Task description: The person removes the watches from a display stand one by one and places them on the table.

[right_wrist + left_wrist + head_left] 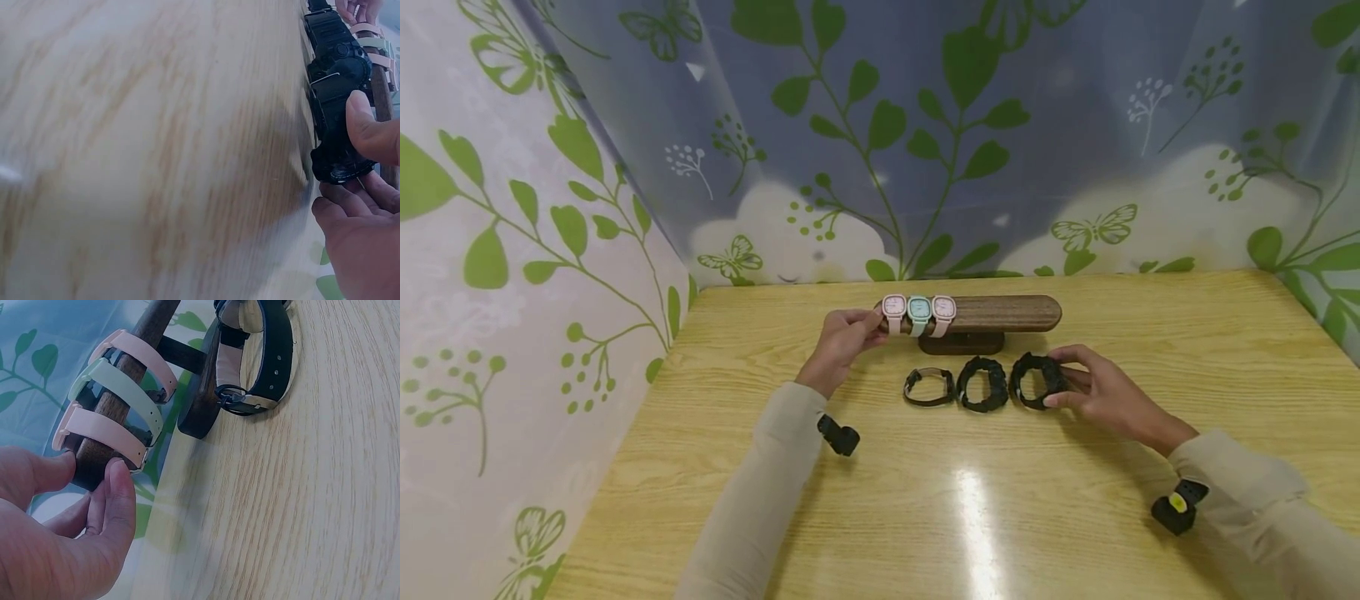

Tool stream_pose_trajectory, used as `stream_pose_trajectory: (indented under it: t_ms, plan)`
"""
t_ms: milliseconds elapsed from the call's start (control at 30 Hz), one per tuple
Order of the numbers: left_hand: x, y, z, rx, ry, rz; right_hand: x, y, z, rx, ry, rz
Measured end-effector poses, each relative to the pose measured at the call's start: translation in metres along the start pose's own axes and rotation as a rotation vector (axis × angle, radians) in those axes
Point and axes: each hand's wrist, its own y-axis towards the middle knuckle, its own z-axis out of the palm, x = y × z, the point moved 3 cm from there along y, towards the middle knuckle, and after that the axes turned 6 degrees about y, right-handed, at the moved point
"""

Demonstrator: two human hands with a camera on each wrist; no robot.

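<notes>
Right hand (1107, 393) on rightmost black watch (1051, 377), dial unreadable

Left arm (767, 475) and right arm (1247, 500) out front, converging. Left hand (841, 342) pinches, thumb (44, 470) opposite curled fingers (119, 497). Right hand (1103, 392), a bit closer to the body, grips between thumb and fingers.

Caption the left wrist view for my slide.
Left hand holds the end of a wooden bar bearing two pink watches and a green watch, near a black strap.
</notes>
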Motion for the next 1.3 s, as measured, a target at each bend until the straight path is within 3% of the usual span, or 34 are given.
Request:
stream_pose_trajectory:
  t_ms: [767,1067,1300]
  plan:
    - [0.002,-0.001,-0.002,0.004,-0.006,0.004,0.005,0.002,-0.003,0.013,0.007,-0.002]
    - [0.001,0.001,-0.002,0.008,-0.007,0.003,0.012,0.008,-0.017,-0.041,0.061,0.062]
    - [0.001,0.0,-0.001,0.012,-0.005,0.008,0.015,0.018,-0.026,-0.127,0.019,0.076]
